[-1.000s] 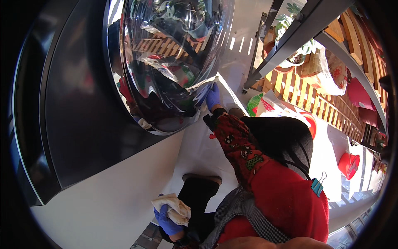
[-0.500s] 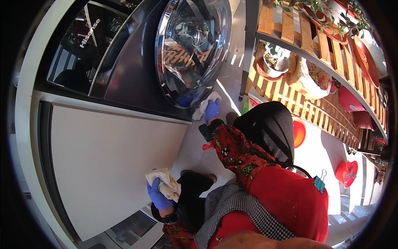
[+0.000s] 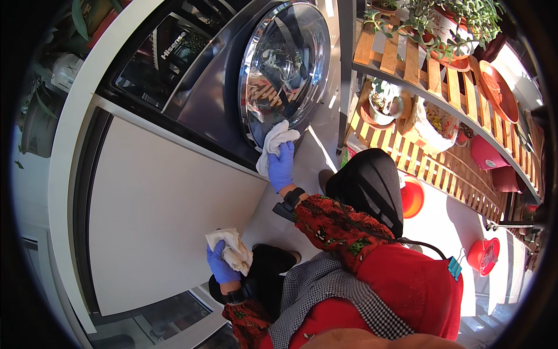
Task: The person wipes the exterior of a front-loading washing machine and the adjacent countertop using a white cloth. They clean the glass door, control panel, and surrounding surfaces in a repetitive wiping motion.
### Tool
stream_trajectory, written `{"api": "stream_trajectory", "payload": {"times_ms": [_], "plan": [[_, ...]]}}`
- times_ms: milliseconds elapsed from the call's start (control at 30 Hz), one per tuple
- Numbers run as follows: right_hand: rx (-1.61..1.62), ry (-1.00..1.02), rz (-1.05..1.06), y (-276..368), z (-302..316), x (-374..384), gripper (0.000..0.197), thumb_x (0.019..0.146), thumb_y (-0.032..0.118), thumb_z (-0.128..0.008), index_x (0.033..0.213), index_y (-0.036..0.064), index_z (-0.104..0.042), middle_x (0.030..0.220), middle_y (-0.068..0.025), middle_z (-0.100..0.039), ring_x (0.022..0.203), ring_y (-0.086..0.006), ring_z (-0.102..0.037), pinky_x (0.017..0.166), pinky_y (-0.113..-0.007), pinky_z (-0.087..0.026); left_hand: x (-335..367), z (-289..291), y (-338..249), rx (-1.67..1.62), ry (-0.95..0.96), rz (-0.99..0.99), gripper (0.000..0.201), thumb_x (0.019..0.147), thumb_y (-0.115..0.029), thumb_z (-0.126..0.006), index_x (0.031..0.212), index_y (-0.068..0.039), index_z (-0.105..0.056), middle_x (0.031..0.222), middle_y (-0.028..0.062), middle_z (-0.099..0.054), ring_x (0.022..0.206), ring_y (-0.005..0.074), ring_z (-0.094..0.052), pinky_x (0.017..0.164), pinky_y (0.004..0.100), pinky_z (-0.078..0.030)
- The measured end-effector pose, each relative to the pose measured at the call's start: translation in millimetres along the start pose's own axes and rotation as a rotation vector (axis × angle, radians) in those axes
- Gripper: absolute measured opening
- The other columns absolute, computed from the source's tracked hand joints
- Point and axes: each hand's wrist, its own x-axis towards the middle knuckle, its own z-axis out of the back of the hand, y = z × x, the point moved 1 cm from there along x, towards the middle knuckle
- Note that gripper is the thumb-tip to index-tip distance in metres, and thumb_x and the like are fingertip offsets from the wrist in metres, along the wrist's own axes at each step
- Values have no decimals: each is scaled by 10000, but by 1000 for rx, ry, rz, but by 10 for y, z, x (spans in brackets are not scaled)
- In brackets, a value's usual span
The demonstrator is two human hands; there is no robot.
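Note:
My right hand [image 3: 281,168], in a blue-purple glove, grips a white cloth [image 3: 276,141]. The cloth lies against the lower rim of a round glass door [image 3: 282,75] on a dark front-loading washing machine [image 3: 206,93]. Lower in the view, my left hand [image 3: 221,264] wears a matching glove. Its fingers are closed round a crumpled cream-coloured cloth [image 3: 233,250], held apart from the machine beside a white cabinet panel [image 3: 168,215]. Part of each hand's fingers is hidden by the bunched fabric.
On the right stands a slatted wooden shelf [image 3: 436,78] with potted plants [image 3: 385,104] and a paper-like bag [image 3: 433,125]. A red-orange basin [image 3: 411,196] and a red bucket [image 3: 483,256] rest on the floor beyond my leg. More plants [image 3: 43,116] show at far left.
My right hand has moved the white cloth left, from beside the machine's lower edge onto the door's lower rim. The view has shifted a little. My left hand still holds its cloth.

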Motion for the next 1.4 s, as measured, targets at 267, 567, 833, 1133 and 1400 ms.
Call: {"api": "stream_trajectory", "payload": {"times_ms": [267,567,833,1133,1400], "plan": [[13,-30,-169,64,2,262,473,850,20,-603,1306,-40,-491,1302,-226,-486,1244,-396,-471,1093,-415,-368,-6,-110,3,21,-50,-33,290,918,-75,-585,1197,-4,-616,1090,103,-660,997,234,-645,907,348,-520],[-218,144,675,1447,-196,782,406,805,44,-638,1208,25,-598,1251,-193,-510,1150,-391,-479,1000,-442,-418,-91,-127,-45,36,-81,-44,275,923,-70,-573,1187,-12,-624,1068,101,-667,981,220,-648,898,342,-516],[-75,247,562,831,114,374,423,838,115,-598,1252,32,-571,1243,-244,-469,1170,-447,-450,1015,-485,-392,-59,-140,-46,40,-60,-69,281,916,-55,-563,1183,-1,-629,1068,105,-669,982,228,-653,892,343,-524],[-307,-173,605,804,-22,1963,474,938,140,-595,1346,-81,-500,1369,-284,-495,1314,-415,-451,1156,-446,-306,-110,-151,-64,-9,-82,-51,286,916,-55,-574,1192,-5,-629,1065,106,-675,984,226,-660,899,348,-532],[0,138,-25,621,230,1316,471,920,87,-607,1350,-66,-488,1346,-189,-540,1259,-310,-517,1106,-367,-368,-91,-187,-3,-108,-171,-14,267,907,-43,-620,1171,-5,-637,1048,95,-692,951,218,-671,867,334,-542]]}}
